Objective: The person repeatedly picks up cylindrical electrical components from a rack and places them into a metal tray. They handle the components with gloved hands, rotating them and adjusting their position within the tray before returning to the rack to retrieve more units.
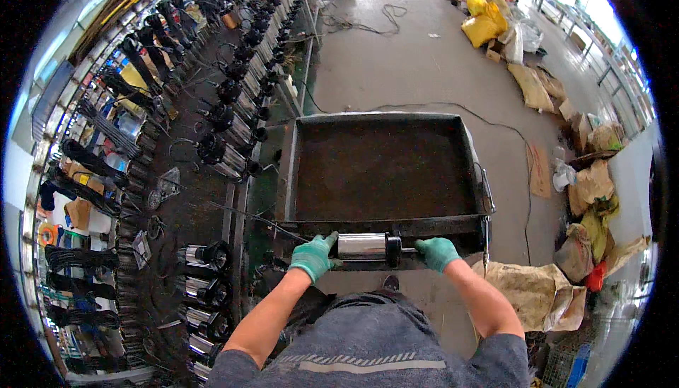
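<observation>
Between my two green-gloved hands lies a motor [361, 246] with a shiny metal cylinder body, a black collar at its right end and a thin shaft beyond that. A black cable runs off to the left from its left end. My left hand [312, 256] is closed round the left end, its fingers partly hidden. At the right, my right hand [437, 253] grips the tip of the shaft. The motor is held level, just in front of the near rim of a dark rectangular metal tank [382, 219].
Rows of similar motors [230, 158] stand along the left, with several more [203, 290] lying near my left elbow. Shelves of coiled cables [81, 257] line the far left. A brown sack [530, 292] sits right of me. A loose cable [488, 120] crosses the floor behind the tank.
</observation>
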`<action>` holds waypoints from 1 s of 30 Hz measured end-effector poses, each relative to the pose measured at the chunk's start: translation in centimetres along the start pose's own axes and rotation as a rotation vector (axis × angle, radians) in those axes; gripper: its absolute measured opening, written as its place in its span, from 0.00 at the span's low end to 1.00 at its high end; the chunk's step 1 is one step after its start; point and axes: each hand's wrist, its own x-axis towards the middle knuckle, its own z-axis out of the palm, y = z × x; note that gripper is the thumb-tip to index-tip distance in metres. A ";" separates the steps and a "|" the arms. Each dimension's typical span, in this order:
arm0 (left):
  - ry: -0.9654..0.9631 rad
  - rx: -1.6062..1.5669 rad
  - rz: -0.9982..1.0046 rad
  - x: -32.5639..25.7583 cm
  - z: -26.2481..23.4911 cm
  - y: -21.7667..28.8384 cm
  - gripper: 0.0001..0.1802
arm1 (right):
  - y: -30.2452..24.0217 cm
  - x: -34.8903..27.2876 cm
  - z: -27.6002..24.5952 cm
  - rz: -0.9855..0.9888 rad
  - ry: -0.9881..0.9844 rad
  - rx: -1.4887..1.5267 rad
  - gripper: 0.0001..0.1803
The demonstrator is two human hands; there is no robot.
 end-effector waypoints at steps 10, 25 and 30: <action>-0.016 -0.084 -0.014 -0.2 0.9 -0.4 0.48 | -0.2 0.7 -2.9 0.466 -0.465 0.722 0.29; 0.009 -0.089 0.019 -0.2 0.7 0.7 0.45 | 1.7 -2.1 2.5 0.277 -0.192 1.862 0.14; 0.019 -0.085 0.023 -0.2 1.6 0.0 0.45 | -2.0 -1.8 -5.2 0.300 -0.380 1.829 0.17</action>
